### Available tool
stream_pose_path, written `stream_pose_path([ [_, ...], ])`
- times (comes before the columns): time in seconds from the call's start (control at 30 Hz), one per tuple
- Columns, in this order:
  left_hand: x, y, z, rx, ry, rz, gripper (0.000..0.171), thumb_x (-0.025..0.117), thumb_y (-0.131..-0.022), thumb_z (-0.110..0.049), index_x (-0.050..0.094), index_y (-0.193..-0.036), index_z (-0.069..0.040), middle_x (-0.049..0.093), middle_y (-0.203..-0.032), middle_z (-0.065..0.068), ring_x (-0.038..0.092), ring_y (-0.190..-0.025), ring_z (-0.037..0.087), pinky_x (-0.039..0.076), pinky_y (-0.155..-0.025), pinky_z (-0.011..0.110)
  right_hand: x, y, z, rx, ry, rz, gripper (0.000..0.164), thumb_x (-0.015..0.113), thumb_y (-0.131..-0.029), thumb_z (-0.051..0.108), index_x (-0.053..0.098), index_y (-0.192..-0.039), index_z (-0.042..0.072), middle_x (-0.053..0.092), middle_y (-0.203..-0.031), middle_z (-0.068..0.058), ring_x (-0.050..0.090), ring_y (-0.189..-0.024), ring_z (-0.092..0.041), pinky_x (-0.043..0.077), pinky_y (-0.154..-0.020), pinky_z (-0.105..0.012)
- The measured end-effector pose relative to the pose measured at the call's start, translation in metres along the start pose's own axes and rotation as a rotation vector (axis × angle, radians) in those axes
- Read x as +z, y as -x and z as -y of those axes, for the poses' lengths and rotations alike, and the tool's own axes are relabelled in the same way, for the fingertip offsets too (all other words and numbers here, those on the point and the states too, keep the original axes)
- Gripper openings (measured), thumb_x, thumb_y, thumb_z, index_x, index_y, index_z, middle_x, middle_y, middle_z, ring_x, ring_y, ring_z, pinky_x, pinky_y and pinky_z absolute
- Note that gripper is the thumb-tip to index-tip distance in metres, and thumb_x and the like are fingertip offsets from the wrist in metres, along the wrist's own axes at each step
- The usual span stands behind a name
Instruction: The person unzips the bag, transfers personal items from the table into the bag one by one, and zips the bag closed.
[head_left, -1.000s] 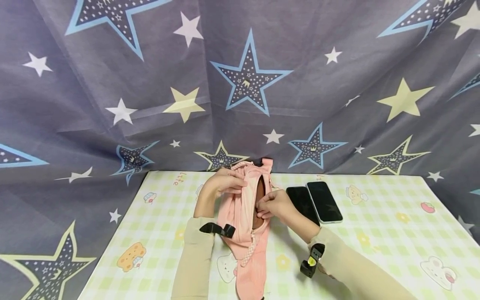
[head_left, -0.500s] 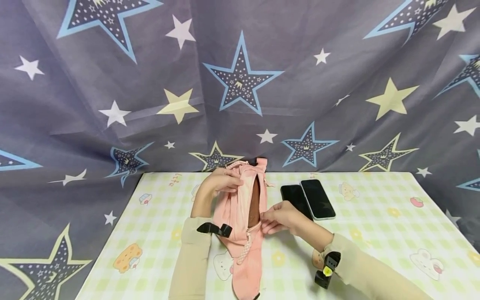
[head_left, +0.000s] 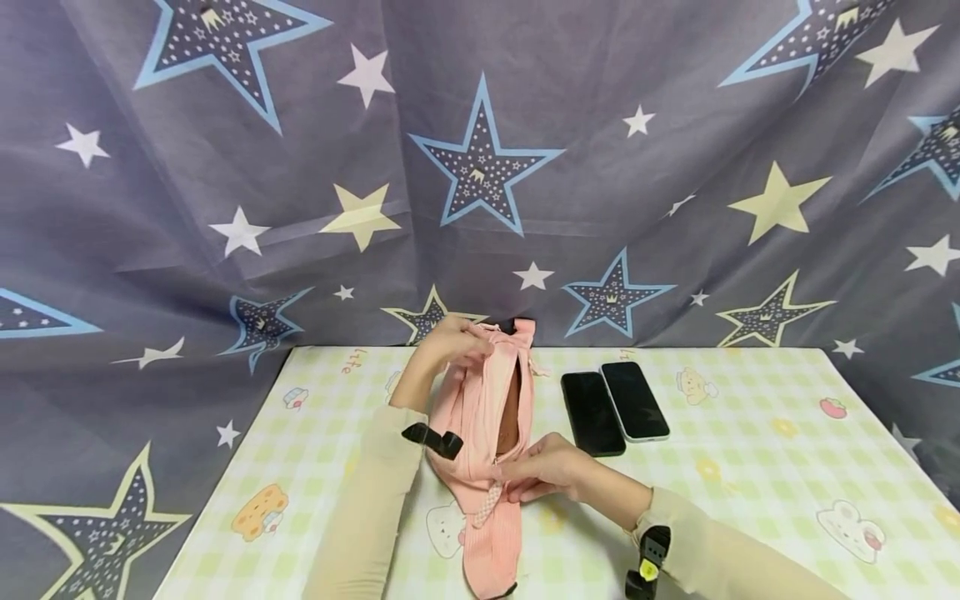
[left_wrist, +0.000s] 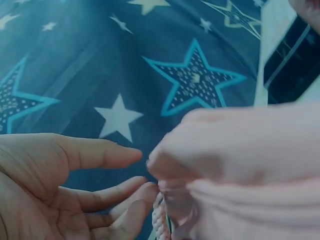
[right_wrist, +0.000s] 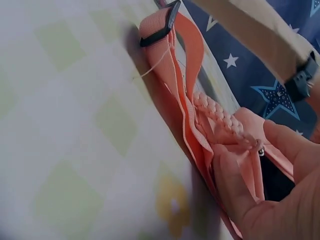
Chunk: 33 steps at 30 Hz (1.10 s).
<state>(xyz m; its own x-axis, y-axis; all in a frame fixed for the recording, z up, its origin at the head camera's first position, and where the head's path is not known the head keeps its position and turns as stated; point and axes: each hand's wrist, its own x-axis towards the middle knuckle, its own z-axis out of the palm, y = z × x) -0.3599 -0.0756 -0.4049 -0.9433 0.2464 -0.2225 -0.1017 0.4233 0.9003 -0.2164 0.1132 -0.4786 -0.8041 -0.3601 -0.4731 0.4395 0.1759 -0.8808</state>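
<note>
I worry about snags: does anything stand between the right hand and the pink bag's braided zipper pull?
Nothing visible does: the right hand is right at the braided zipper pull, and the black-edged phone lies apart from the pink bag.

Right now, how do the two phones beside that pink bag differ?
The dark-edged phone has a dark rim; the pale-edged phone has a light one.
The dark-edged phone is nearer the pink bag; the pale-edged phone lies on its far side from the bag, set slightly farther back.
Both lie flat, with dark screens up.
</note>
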Motion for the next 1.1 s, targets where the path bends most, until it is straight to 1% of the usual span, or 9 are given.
stream_pose_path([
  [0.1, -0.004, -0.01, -0.005, 0.042, -0.015, -0.036, 0.03, 0.071, -0.088, -0.005, 0.069, -0.115, 0.007, 0.069, -0.092, 0.011, 0.068, -0.075, 0.016, 0.063, -0.083, 0.037, 0.004, 0.001, 0.001, -0.007, 0.005, -0.019, 0.025, 0.08, -0.086, 0.013, 0.076, -0.094, -0.01, 0.075, -0.07, -0.012, 0.071, -0.059, -0.012, 0.061, -0.058, -0.022],
  [0.27, -0.01, -0.027, -0.003, 0.113, -0.054, -0.057, 0.035, 0.068, -0.091, -0.007, 0.066, -0.122, 0.01, 0.071, -0.092, 0.02, 0.062, -0.058, 0.014, 0.055, -0.059, 0.026, 0.009, 0.004, 0.0, -0.034, 0.057, -0.05, 0.025, 0.081, -0.084, 0.015, 0.076, -0.088, -0.009, 0.073, -0.064, -0.01, 0.07, -0.055, -0.012, 0.06, -0.055, -0.021],
  [0.37, -0.009, -0.034, -0.002, 0.13, -0.085, -0.044, 0.035, 0.069, -0.091, -0.008, 0.067, -0.122, 0.009, 0.072, -0.094, 0.024, 0.061, -0.059, 0.015, 0.049, -0.055, 0.023, 0.013, 0.003, 0.0, -0.064, 0.108, -0.074, 0.026, 0.082, -0.083, 0.017, 0.076, -0.083, -0.008, 0.071, -0.061, -0.008, 0.068, -0.052, -0.01, 0.059, -0.052, -0.02],
  [0.53, -0.001, -0.042, -0.005, 0.114, -0.237, -0.017, 0.039, 0.073, -0.092, -0.015, 0.068, -0.125, 0.005, 0.069, -0.121, 0.021, 0.066, -0.1, 0.027, 0.058, -0.084, 0.036, 0.018, 0.001, -0.003, -0.103, 0.148, -0.114, 0.029, 0.084, -0.081, 0.019, 0.074, -0.076, -0.007, 0.07, -0.058, -0.007, 0.064, -0.046, -0.008, 0.057, -0.049, -0.021],
  [0.67, 0.002, -0.046, -0.008, 0.076, -0.313, 0.065, 0.044, 0.071, -0.094, -0.018, 0.064, -0.131, 0.004, 0.059, -0.14, 0.022, 0.056, -0.131, 0.034, 0.048, -0.112, 0.045, 0.024, 0.001, -0.003, -0.115, 0.153, -0.153, 0.027, 0.083, -0.082, 0.017, 0.074, -0.076, -0.008, 0.069, -0.058, -0.01, 0.063, -0.044, -0.008, 0.057, -0.048, -0.022],
  [0.77, 0.002, -0.047, -0.01, 0.056, -0.314, 0.107, 0.038, 0.071, -0.093, -0.016, 0.067, -0.125, 0.006, 0.067, -0.123, 0.018, 0.067, -0.104, 0.027, 0.056, -0.098, 0.04, 0.026, 0.0, -0.003, -0.113, 0.14, -0.175, 0.023, 0.082, -0.083, 0.012, 0.072, -0.076, -0.008, 0.068, -0.056, -0.01, 0.063, -0.043, -0.007, 0.057, -0.047, -0.022],
  [0.87, 0.002, -0.049, -0.011, 0.033, -0.308, 0.121, 0.019, 0.071, -0.091, -0.011, 0.072, -0.101, 0.005, 0.064, -0.081, 0.005, 0.054, -0.06, 0.016, 0.051, -0.065, 0.034, 0.025, -0.001, -0.004, -0.09, 0.09, -0.174, 0.021, 0.08, -0.084, 0.01, 0.071, -0.077, -0.007, 0.067, -0.055, -0.005, 0.063, -0.046, -0.007, 0.057, -0.048, -0.02],
  [1.0, 0.002, -0.051, -0.012, 0.038, -0.352, 0.13, 0.013, 0.072, -0.089, -0.008, 0.073, -0.088, 0.005, 0.049, -0.058, -0.004, 0.042, -0.051, 0.011, 0.043, -0.058, 0.032, 0.023, 0.0, -0.004, -0.045, -0.013, -0.168, 0.021, 0.078, -0.087, 0.013, 0.07, -0.083, -0.006, 0.066, -0.057, -0.003, 0.065, -0.049, -0.007, 0.057, -0.05, -0.018],
  [1.1, 0.002, -0.052, -0.012, 0.045, -0.367, 0.143, 0.019, 0.072, -0.089, -0.009, 0.075, -0.099, 0.007, 0.052, -0.058, -0.004, 0.044, -0.05, 0.011, 0.045, -0.057, 0.032, 0.023, 0.002, -0.004, -0.015, -0.089, -0.177, 0.025, 0.077, -0.089, 0.017, 0.069, -0.089, -0.007, 0.067, -0.062, -0.003, 0.066, -0.051, -0.007, 0.059, -0.053, -0.019],
])
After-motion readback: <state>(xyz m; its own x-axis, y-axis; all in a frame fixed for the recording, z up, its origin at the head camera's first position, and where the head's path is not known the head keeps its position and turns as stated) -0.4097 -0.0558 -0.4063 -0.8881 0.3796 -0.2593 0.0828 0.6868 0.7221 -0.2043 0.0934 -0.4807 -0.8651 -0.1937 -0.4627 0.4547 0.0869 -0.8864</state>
